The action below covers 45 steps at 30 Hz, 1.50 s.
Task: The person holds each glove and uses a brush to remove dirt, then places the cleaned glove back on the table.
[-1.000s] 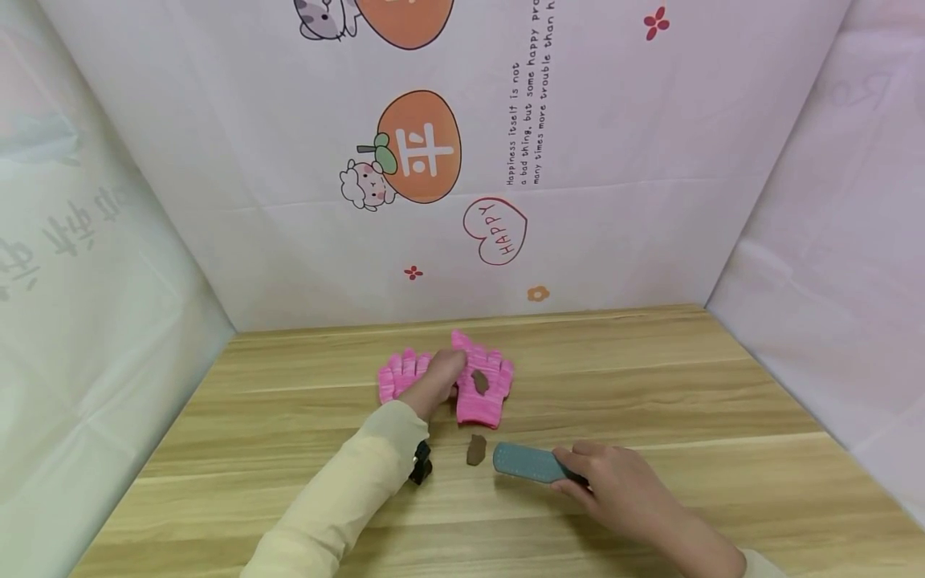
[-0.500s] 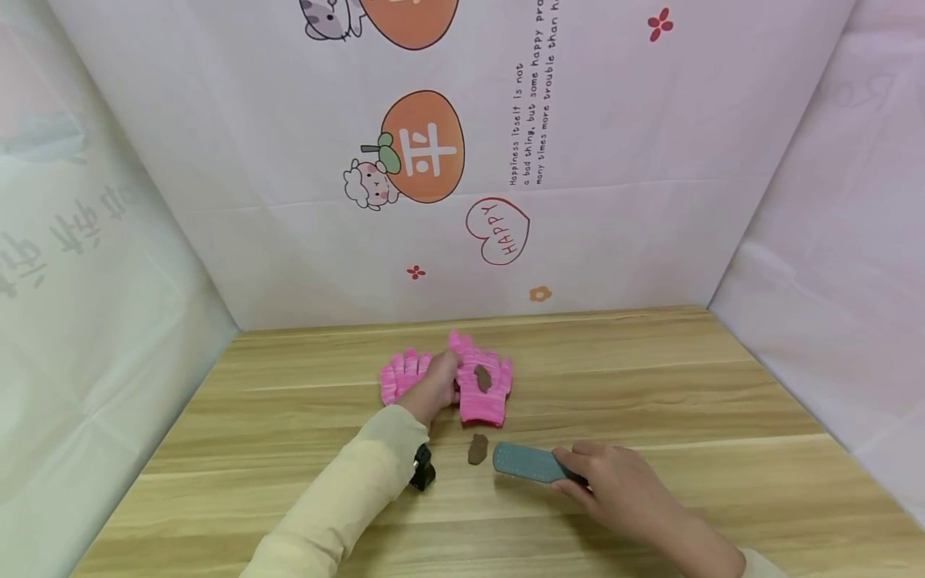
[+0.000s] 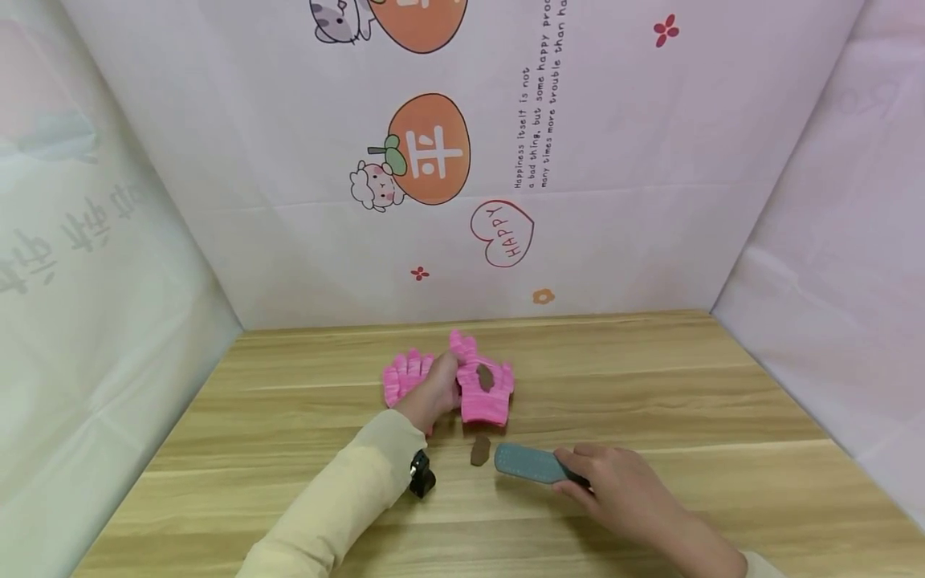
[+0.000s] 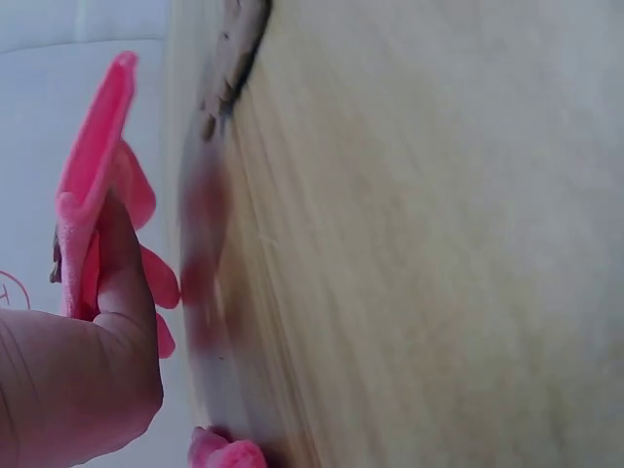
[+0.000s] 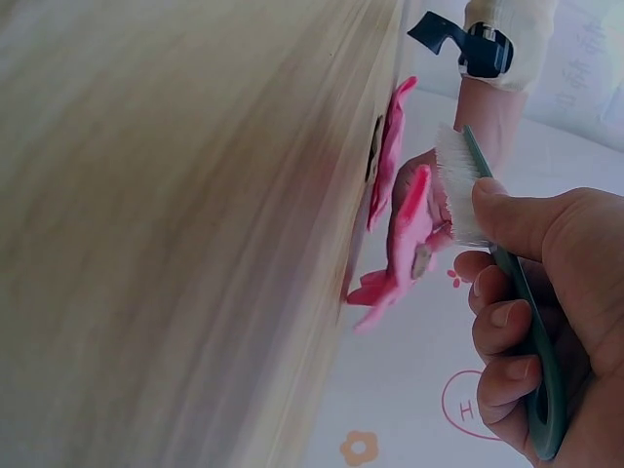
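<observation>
My left hand (image 3: pixel 436 389) grips a pink knitted glove (image 3: pixel 486 408) by its side. In the left wrist view the glove (image 4: pixel 93 166) is raised above the table, with a reddish shadow below it. A brown smear (image 3: pixel 485 378) sits on the glove's upper face. Its pair, a second pink glove (image 3: pixel 405 376), lies on the table to the left, partly hidden by my hand. My right hand (image 3: pixel 614 486) holds a brush (image 3: pixel 527 463). White bristles (image 5: pixel 460 190) and a green handle (image 5: pixel 546 409) show in the right wrist view.
A brown clump (image 3: pixel 480 450) rests on the wooden table (image 3: pixel 650 385) between the held glove and the brush head. A black wrist device (image 3: pixel 421 475) is strapped to the left sleeve. Printed white cloth (image 3: pixel 614 201) walls off the back and both sides.
The held glove has tilted a little, its cuff edge now facing more toward me. My left hand has turned slightly with it. The right hand and brush stay nearly still; the head view shifts slightly.
</observation>
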Motion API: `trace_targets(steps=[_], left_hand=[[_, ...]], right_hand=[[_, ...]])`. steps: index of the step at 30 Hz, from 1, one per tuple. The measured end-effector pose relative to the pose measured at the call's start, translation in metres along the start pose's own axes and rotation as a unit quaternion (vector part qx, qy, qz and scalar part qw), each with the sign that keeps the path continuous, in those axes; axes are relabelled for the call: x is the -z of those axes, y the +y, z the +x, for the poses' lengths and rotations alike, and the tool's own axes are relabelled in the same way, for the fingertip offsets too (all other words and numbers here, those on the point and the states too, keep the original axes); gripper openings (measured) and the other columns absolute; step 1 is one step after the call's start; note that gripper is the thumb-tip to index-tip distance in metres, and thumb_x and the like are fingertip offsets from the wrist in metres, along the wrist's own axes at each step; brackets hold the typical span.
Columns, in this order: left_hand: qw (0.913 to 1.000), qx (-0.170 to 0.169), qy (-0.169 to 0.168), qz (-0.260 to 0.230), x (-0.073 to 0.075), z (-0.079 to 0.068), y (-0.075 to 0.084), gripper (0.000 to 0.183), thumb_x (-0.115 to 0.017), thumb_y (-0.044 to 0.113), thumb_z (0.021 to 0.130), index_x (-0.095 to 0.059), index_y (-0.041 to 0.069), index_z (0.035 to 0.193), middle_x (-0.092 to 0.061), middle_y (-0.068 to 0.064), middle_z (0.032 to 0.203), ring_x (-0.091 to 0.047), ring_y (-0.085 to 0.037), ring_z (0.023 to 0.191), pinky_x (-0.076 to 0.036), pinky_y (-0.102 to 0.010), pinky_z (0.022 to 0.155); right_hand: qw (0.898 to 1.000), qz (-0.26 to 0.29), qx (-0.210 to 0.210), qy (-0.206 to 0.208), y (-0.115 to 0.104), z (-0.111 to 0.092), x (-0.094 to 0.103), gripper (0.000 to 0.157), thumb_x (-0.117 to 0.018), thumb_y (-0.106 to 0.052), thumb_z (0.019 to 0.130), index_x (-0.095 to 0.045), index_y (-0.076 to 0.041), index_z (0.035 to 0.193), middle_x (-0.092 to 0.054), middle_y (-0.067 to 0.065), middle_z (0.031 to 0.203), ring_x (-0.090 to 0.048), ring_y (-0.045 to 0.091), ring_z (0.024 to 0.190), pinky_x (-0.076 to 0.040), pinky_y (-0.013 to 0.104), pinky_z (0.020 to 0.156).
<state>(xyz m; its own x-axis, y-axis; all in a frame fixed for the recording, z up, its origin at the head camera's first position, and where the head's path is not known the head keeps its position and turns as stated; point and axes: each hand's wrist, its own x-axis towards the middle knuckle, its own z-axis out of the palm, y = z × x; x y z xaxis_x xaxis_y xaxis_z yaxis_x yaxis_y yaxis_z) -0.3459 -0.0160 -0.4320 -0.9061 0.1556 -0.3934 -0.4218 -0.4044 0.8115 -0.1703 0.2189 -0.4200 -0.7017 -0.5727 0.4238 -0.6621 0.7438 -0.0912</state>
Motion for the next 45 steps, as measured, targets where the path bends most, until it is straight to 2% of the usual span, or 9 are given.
trace_targets(steps=[4, 10, 14, 17, 22, 27, 35, 40, 45], left_hand=[[0.9993, -0.017, 0.002, -0.033, -0.002, -0.004, 0.002, 0.046, -0.043, 0.008, 0.093, -0.034, -0.003, 0.137, -0.052, -0.005, 0.095, -0.055, -0.015, 0.08, -0.052, -0.029, 0.085], [0.9977, -0.028, -0.017, -0.06, 0.0, -0.011, 0.006, 0.045, -0.044, 0.013, 0.097, -0.034, -0.001, 0.138, -0.056, -0.004, 0.096, -0.059, -0.014, 0.083, -0.051, -0.025, 0.085], [0.9961, -0.031, -0.036, -0.075, 0.002, -0.016, 0.008, 0.026, -0.043, 0.016, 0.098, -0.046, 0.002, 0.12, -0.058, -0.004, 0.099, -0.058, -0.015, 0.09, -0.045, -0.029, 0.096], [0.9946, -0.03, -0.054, -0.083, 0.002, -0.021, 0.011, 0.016, -0.043, 0.018, 0.099, -0.05, 0.007, 0.107, -0.061, -0.003, 0.095, -0.059, -0.013, 0.084, -0.048, -0.029, 0.092], [0.9907, -0.026, -0.09, -0.098, 0.003, -0.031, 0.016, 0.018, -0.043, 0.023, 0.101, -0.055, 0.01, 0.105, -0.065, -0.001, 0.089, -0.062, -0.012, 0.078, -0.052, -0.026, 0.079], [0.988, -0.006, -0.121, -0.096, 0.007, -0.041, 0.017, 0.018, -0.048, 0.031, 0.1, -0.057, 0.015, 0.099, -0.066, 0.001, 0.089, -0.062, -0.013, 0.082, -0.05, -0.03, 0.085], [0.9797, -0.025, -0.148, -0.133, 0.017, -0.055, 0.015, 0.019, -0.047, 0.026, 0.101, -0.049, 0.013, 0.114, -0.063, -0.002, 0.112, -0.058, -0.017, 0.109, -0.038, -0.037, 0.106], [0.9691, -0.022, -0.154, -0.191, 0.02, -0.066, 0.013, 0.029, -0.044, 0.025, 0.102, -0.044, 0.012, 0.128, -0.05, -0.007, 0.137, -0.045, -0.023, 0.128, -0.035, -0.037, 0.109], [0.9597, -0.026, -0.159, -0.23, 0.023, -0.074, 0.009, 0.036, -0.043, 0.028, 0.103, -0.041, 0.011, 0.135, -0.041, -0.01, 0.147, -0.045, -0.025, 0.129, -0.037, -0.039, 0.108]], right_hand=[[1.0, 0.0, -0.002, -0.006, -0.001, 0.0, -0.001, 0.032, -0.078, -0.029, 0.082, -0.073, -0.005, 0.102, -0.061, -0.008, 0.076, -0.047, -0.002, 0.06, -0.046, 0.022, 0.048], [1.0, 0.005, -0.001, -0.005, -0.001, 0.001, -0.001, 0.031, -0.078, -0.029, 0.082, -0.072, -0.005, 0.101, -0.058, -0.01, 0.074, -0.043, -0.003, 0.059, -0.044, 0.021, 0.048], [1.0, 0.004, 0.002, -0.003, -0.001, 0.002, -0.001, 0.031, -0.077, -0.029, 0.083, -0.072, -0.005, 0.101, -0.056, -0.01, 0.074, -0.042, -0.004, 0.058, -0.043, 0.02, 0.047], [1.0, 0.004, 0.003, -0.003, -0.001, 0.002, -0.002, 0.031, -0.077, -0.03, 0.083, -0.072, -0.005, 0.102, -0.057, -0.01, 0.074, -0.042, -0.004, 0.059, -0.042, 0.02, 0.047], [1.0, 0.004, 0.006, 0.004, -0.002, 0.003, -0.002, 0.031, -0.078, -0.029, 0.082, -0.072, -0.006, 0.101, -0.055, -0.011, 0.073, -0.04, -0.004, 0.058, -0.041, 0.019, 0.046], [1.0, 0.007, 0.007, 0.006, -0.002, 0.003, -0.003, 0.032, -0.078, -0.028, 0.081, -0.072, -0.004, 0.101, -0.053, -0.011, 0.072, -0.037, -0.003, 0.057, -0.038, 0.017, 0.046], [1.0, 0.014, 0.005, -0.001, -0.006, 0.004, -0.005, 0.032, -0.078, -0.029, 0.082, -0.073, -0.005, 0.103, -0.054, -0.011, 0.073, -0.038, -0.003, 0.058, -0.038, 0.017, 0.047], [1.0, 0.016, 0.012, 0.006, -0.008, 0.007, -0.006, 0.032, -0.078, -0.029, 0.082, -0.073, -0.006, 0.103, -0.054, -0.011, 0.074, -0.039, -0.004, 0.059, -0.04, 0.018, 0.047], [1.0, 0.02, 0.016, 0.005, -0.012, 0.009, -0.007, 0.031, -0.079, -0.029, 0.081, -0.072, -0.007, 0.102, -0.051, -0.013, 0.072, -0.037, -0.004, 0.058, -0.039, 0.017, 0.047]])
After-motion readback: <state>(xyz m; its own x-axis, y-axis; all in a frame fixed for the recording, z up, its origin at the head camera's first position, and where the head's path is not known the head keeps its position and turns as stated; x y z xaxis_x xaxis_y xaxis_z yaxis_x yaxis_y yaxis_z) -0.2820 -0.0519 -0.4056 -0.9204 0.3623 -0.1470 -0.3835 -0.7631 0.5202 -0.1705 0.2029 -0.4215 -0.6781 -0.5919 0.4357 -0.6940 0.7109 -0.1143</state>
